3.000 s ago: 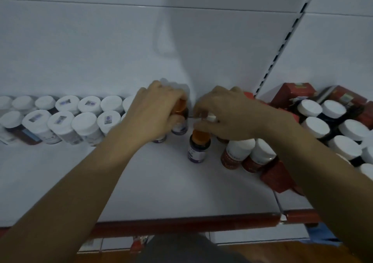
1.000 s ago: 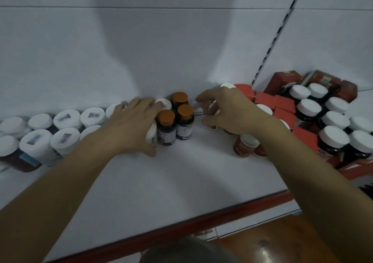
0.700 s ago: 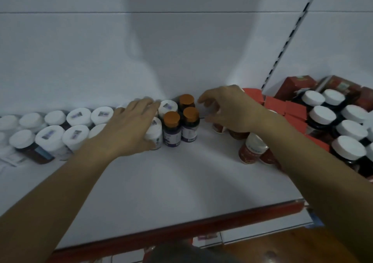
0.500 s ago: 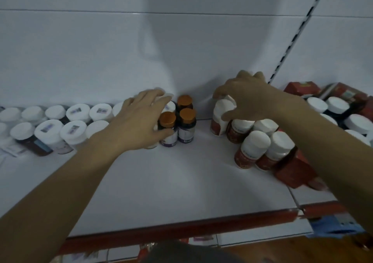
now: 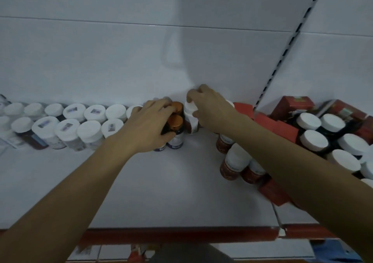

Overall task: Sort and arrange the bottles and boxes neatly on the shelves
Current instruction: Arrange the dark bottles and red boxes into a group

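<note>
Two hands, head view: left hand [image 5: 148, 126] curls its fingers round the orange-capped bottles [image 5: 176, 121]; right hand [image 5: 212, 109] fingers pinch the lid of the white-capped bottle [image 5: 191, 124].
Place: that bottle stands just beside the orange-capped pair, at the back of the shelf [image 5: 161, 182].
Handling: likely light, rigid, smooth; hold lid or waist.

White-capped bottles [image 5: 88, 133], orange-capped bottles [image 5: 175, 121], red boxes [image 5: 268, 122], white shelf [image 5: 161, 186].
</note>
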Demonstrator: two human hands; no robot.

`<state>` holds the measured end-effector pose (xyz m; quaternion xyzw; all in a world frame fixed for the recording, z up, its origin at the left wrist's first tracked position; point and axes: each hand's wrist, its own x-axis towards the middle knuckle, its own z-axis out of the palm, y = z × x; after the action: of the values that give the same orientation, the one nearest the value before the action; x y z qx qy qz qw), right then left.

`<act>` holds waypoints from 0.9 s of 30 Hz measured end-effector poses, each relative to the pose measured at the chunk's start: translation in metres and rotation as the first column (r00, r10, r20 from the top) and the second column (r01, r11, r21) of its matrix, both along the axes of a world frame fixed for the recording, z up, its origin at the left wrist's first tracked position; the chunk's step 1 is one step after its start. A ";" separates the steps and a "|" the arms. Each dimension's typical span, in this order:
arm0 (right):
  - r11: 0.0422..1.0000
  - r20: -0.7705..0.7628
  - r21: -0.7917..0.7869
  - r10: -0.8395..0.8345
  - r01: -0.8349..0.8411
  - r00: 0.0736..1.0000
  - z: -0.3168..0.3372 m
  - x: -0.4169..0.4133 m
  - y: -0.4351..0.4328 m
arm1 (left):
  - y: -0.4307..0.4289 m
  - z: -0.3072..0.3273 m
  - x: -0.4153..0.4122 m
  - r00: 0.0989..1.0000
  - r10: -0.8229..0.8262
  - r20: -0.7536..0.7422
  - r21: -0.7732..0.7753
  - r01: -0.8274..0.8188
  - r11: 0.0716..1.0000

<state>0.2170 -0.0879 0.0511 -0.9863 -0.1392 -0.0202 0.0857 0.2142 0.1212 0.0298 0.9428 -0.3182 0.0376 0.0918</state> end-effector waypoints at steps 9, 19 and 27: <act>0.997 -0.059 -0.073 0.000 -0.004 0.998 0.047 -0.027 -0.072 | -0.057 0.020 -0.039 0.970 -0.175 0.167 -0.277 0.216 0.936; 0.994 -0.179 -0.098 0.038 -0.056 0.983 0.015 -0.036 -0.092 | -0.113 -0.023 -0.076 0.960 -0.280 -0.007 -0.389 0.255 0.885; 0.973 -0.048 -0.087 0.210 -0.213 0.977 0.018 -0.024 -0.061 | -0.078 -0.009 -0.066 0.988 -0.138 -0.068 -0.381 0.102 0.919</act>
<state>0.1927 -0.1493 0.0691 -0.9690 -0.2426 0.0143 0.0447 0.1480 0.0435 0.0210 0.8871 -0.3577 0.0481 0.2879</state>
